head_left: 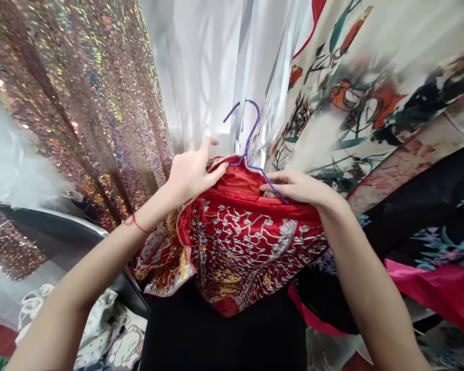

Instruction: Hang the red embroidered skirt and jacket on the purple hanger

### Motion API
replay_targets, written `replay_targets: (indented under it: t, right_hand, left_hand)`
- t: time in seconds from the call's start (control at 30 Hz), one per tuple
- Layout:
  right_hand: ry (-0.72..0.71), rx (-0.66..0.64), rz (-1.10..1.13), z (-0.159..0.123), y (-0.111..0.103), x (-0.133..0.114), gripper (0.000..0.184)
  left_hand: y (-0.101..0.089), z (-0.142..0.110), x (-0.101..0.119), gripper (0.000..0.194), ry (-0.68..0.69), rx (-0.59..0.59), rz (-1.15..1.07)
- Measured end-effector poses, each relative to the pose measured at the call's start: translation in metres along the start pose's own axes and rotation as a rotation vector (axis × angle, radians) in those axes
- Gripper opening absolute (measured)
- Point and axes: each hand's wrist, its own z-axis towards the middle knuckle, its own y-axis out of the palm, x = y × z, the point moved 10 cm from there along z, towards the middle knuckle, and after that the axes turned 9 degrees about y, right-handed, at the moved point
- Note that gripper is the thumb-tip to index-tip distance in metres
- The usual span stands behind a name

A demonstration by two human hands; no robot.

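A red embroidered garment [251, 232] with silver and gold stitching is held up in front of me, its shiny red lining showing at the neck opening. Inside that opening sits a purple wire hanger [249, 139], hook upward, one arm sloping down to the right. My left hand [193, 172] grips the garment's left upper edge, thumb inside the neck and index finger raised; the other fingers are hidden. On the opposite side, my right hand [294, 186] has its fingers closed at the garment's edge beside the hanger arm. Some right fingertips are behind cloth.
A sequined curtain-like cloth [96, 87] hangs at left, near white fluff [19, 149] and a dark chair back [62, 237]. White fabric with ribbons [201, 62] hangs behind. Floral cloth [355, 98] and black and pink clothing [429, 288] fill the right. Spotted white cloth [96, 319] lies lower left.
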Motion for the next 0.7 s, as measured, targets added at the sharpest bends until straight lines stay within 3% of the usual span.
replay_targets:
  t: [0.07, 0.2, 0.33, 0.43, 0.5, 0.53, 0.6, 0.7]
  right_hand:
    - [-0.048, 0.139, -0.102, -0.013, -0.012, 0.002, 0.041]
    - [-0.066, 0.509, -0.149, -0.041, -0.035, 0.008, 0.028]
    - [-0.020, 0.512, -0.117, -0.046, -0.024, 0.012, 0.023]
    - [0.021, 0.480, -0.121, -0.048, -0.018, 0.010, 0.022]
    - [0.066, 0.438, -0.095, -0.048, -0.013, 0.010, 0.023]
    - [0.091, 0.430, -0.078, -0.049, -0.012, 0.011, 0.024]
    - [0.130, 0.460, -0.054, -0.052, -0.016, 0.012, 0.026]
    - [0.125, 0.492, -0.027, -0.052, -0.028, 0.009, 0.029]
  left_hand:
    - [-0.002, -0.030, 0.009, 0.070, 0.000, 0.104, 0.189]
    - [0.025, -0.093, 0.013, 0.077, -0.002, 0.073, 0.389]
    - [0.023, -0.135, -0.015, 0.066, -0.184, -0.001, 0.548]
    - [0.012, -0.147, -0.045, 0.045, -0.376, -0.201, 0.609]
    - [-0.003, -0.150, -0.062, 0.039, -0.496, -0.293, 0.627]
    - [-0.016, -0.148, -0.066, 0.038, -0.531, -0.279, 0.645]
    - [-0.048, -0.139, -0.070, 0.038, -0.540, -0.162, 0.689]
    - [-0.098, -0.119, -0.065, 0.041, -0.430, 0.094, 0.739]
